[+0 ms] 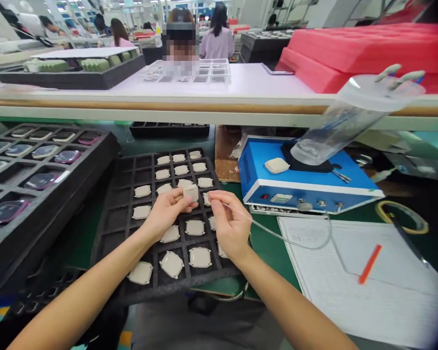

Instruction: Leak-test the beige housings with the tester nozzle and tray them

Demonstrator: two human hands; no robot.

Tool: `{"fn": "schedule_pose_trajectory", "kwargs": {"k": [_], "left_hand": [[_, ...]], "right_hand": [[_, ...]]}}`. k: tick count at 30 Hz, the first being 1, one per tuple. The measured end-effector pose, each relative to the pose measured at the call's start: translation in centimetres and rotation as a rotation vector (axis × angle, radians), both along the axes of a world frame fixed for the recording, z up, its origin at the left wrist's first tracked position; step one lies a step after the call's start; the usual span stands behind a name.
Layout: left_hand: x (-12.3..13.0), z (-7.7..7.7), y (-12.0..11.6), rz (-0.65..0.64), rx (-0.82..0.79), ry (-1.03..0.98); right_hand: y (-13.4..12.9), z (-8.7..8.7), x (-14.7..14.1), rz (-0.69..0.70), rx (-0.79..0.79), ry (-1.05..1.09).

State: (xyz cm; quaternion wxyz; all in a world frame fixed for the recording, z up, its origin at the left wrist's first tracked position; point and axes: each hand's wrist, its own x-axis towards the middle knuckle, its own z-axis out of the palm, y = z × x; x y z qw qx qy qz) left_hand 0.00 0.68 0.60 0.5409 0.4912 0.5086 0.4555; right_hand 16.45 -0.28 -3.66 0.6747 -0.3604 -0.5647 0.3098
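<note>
- Busy workroom benches are seen beyond a white shelf [273,88] at twelve o'clock; below it, a green tabletop [265,253] is spread with trays, a box and papers.
- At nine o'clock, dark tinted covers are laid in a deep grey tray [76,176].
- At eight o'clock, a black tray [117,214] is set, divided into square pockets. White pieces [200,257] are held in most pockets on its right side; several toward its left hold none. Whether it is being filled or unloaded cannot be told.
- Above this tray, one white piece [191,193] is pinched between the thumb and fingers of the left hand [167,206].
- Near six o'clock, a thin clear tube [273,234] is gripped near its end by the closed fingers of the right hand [232,221]; its tip is too small to make out.
- Work seems part-way: one piece is being handled, but which others are finished is not shown.
- At three o'clock, another white piece is rested on a blue box [256,158], beside a clear cup [345,126].
- At four o'clock, a red stick [370,265] is laid on papers [321,291].
</note>
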Motion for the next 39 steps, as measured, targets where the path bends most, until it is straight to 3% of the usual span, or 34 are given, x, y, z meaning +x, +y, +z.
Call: {"fn": "schedule_pose_trajectory", "kwargs": {"k": [5,13,19,39], "left_hand": [[0.4,-0.9,-0.5,0.004,-0.003,-0.095],[0.7,-1.3,-0.8,0.164,0.035,-0.258],[0.6,-1.1,-1.1,0.249,0.02,-0.206],[0.4,-1.3,-1.6,0.198,0.094,-0.121]], "right_hand": [[-0.1,-0.2,0.1,0.018,-0.03,-0.048],[-0.7,-0.3,0.1,0.035,-0.058,-0.048],[-0.7,-0.5,0.1,0.055,-0.076,-0.042],[-0.4,-0.5,0.2,0.048,-0.074,-0.029]]}}
